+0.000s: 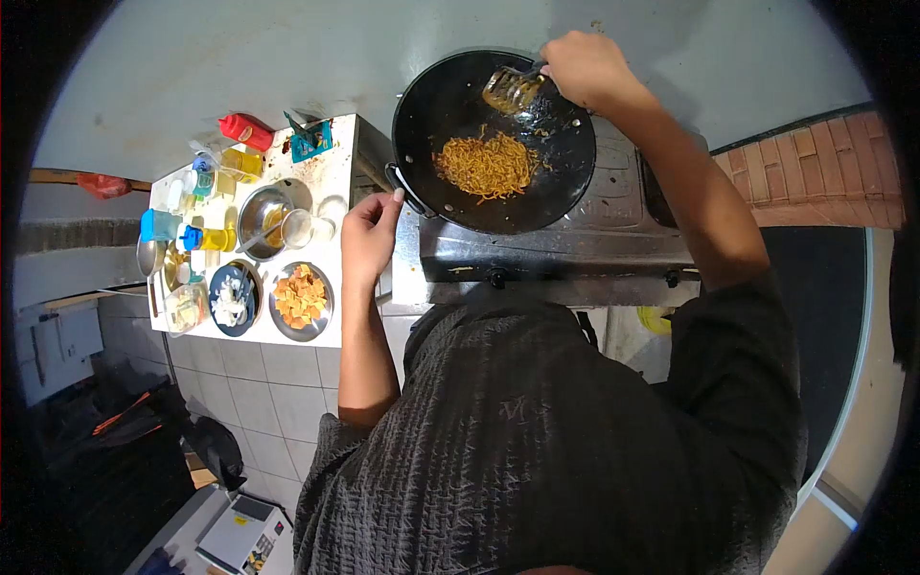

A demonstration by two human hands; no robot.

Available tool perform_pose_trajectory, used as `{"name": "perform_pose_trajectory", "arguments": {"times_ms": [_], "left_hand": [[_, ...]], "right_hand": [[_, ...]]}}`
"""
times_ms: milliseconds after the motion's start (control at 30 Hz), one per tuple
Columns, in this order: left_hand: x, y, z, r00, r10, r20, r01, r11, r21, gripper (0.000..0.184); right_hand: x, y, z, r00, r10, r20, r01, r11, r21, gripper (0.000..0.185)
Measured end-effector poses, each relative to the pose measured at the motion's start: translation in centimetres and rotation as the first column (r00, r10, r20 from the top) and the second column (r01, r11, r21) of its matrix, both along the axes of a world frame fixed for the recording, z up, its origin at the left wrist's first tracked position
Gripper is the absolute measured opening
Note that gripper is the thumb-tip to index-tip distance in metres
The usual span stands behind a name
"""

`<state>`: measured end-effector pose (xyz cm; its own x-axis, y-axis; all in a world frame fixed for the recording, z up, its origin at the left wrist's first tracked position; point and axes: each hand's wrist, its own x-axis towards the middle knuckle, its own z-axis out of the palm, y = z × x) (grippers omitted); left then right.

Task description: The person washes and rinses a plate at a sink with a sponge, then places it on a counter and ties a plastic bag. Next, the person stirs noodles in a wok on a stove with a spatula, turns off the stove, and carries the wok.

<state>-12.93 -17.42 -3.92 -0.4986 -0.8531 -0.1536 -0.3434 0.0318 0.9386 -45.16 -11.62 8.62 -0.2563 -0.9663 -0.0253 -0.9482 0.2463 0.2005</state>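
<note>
A black wok (460, 105) stands on the gas stove (575, 251), with a mound of browned noodles (487, 167) in its middle. My right hand (586, 69) is closed round the handle of a slotted spatula (512, 90), whose sauce-coated head is over the far side of the wok, apart from the noodle mound. My left hand (372, 228) is at the wok's left side, its fingertips pinched on the looped side handle.
Left of the stove, a white table (261, 327) holds a plate of orange pieces (301, 301), a dark plate of white pieces (232, 300), a metal bowl (259, 213), a red bottle (246, 132) and oil bottles (209, 239). A brick wall (805, 172) is at right.
</note>
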Motion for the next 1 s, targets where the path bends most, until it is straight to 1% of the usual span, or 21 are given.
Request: {"name": "perform_pose_trajectory", "arguments": {"times_ms": [67,100,133,167,200,267,300,367,400,467,500,567,600,667,700,767,800,867,900,967,1000], "left_hand": [[0.0,0.1,0.1,1.0,-0.003,0.0,0.003,1.0,-0.023,0.028],[-0.1,0.1,0.3,1.0,0.001,0.015,-0.001,1.0,-0.016,0.028],[-0.2,0.1,0.3,1.0,0.003,0.029,-0.003,1.0,-0.011,0.028],[-0.2,0.0,0.3,1.0,-0.004,0.03,0.004,1.0,-0.012,0.028],[-0.1,-0.2,0.2,1.0,-0.01,0.015,0.01,1.0,-0.005,0.029],[0.1,-0.3,-0.1,1.0,-0.022,0.003,0.022,1.0,0.005,0.029],[0.2,-0.5,-0.3,1.0,-0.025,0.003,0.025,1.0,0.01,0.03],[0.0,-0.7,-0.4,0.999,-0.038,0.002,0.038,0.999,0.016,0.03],[-0.1,-0.8,-0.5,0.999,-0.039,-0.009,0.039,0.999,0.008,0.031],[-0.2,-0.9,-0.7,0.999,-0.05,-0.02,0.05,0.999,0.003,0.032],[-0.2,-1.0,-0.8,0.998,-0.053,-0.017,0.053,0.998,0.012,0.032],[-0.2,-1.3,-1.0,0.998,-0.066,-0.018,0.066,0.998,0.021,0.032],[-0.1,-1.5,-1.1,0.996,-0.089,-0.009,0.089,0.996,-0.006,0.031],[0.0,-1.7,-1.4,0.993,-0.119,-0.003,0.119,0.992,-0.033,0.031],[0.1,-1.8,-1.6,0.993,-0.12,0.007,0.121,0.992,-0.028,0.03],[0.2,-2.0,-1.6,0.991,-0.132,0.016,0.132,0.991,-0.024,0.03],[0.2,-2.0,-1.6,0.99,-0.141,-0.001,0.141,0.99,-0.03,0.03],[0.3,-2.1,-1.4,0.988,-0.153,-0.019,0.152,0.988,-0.033,0.03],[0.3,-2.2,-1.2,0.987,-0.163,0.003,0.163,0.986,-0.029,0.03],[0.4,-2.4,-1.3,0.984,-0.174,0.023,0.175,0.984,-0.025,0.031],[0.4,-2.6,-1.7,0.982,-0.191,-0.002,0.191,0.981,-0.022,0.031]], "right_hand": [[-1.0,0.5,-2.0,1.0,0.012,0.011,-0.012,1.0,-0.021,0.024],[-1.4,0.9,-3.3,0.975,0.17,0.146,-0.158,0.983,-0.092,0.024],[-1.6,1.1,-4.0,0.908,0.327,0.264,-0.286,0.941,-0.181,0.023],[0.3,1.9,-1.8,0.92,0.275,0.281,-0.258,0.961,-0.096,0.02],[1.2,2.5,-0.4,0.921,0.269,0.281,-0.252,0.963,-0.096,0.02],[2.5,3.7,1.8,0.969,0.173,0.176,-0.164,0.984,-0.064,0.018],[3.2,4.5,3.1,0.97,0.165,0.177,-0.156,0.986,-0.064,0.018],[4.0,5.9,4.9,0.992,0.074,0.103,-0.066,0.995,-0.074,0.018],[4.1,6.3,4.3,0.993,0.063,0.103,-0.056,0.996,-0.072,0.018],[4.3,7.4,1.5,0.982,0.177,0.066,-0.159,0.962,-0.22,0.013],[4.4,7.6,0.1,0.984,0.167,0.064,-0.15,0.964,-0.218,0.013],[4.5,7.5,-1.7,0.998,0.068,0.007,-0.064,0.97,-0.234,0.007],[3.9,7.7,-1.6,0.998,0.056,0.005,-0.053,0.971,-0.234,0.007],[3.2,7.9,-0.3,0.984,0.045,-0.174,-0.112,0.91,-0.4,0.006],[3.1,7.8,0.4,0.984,0.035,-0.174,-0.103,0.911,-0.399,0.006],[2.8,7.5,1.3,0.97,-0.087,-0.228,-0.011,0.918,-0.397,0.008],[2.9,7.1,1.1,0.969,-0.095,-0.23,-0.004,0.918,-0.397,0.008],[3.0,6.1,-0.5,0.961,-0.184,-0.206,0.12,0.95,-0.289,0.01],[3.0,5.8,-1.8,0.96,-0.188,-0.208,0.123,0.949,-0.289,0.01],[3.4,5.1,-3.6,0.972,-0.235,-0.01,0.233,0.968,-0.094,0.013],[3.3,5.2,-4.0,0.971,-0.237,-0.012,0.235,0.967,-0.095,0.013]]}}
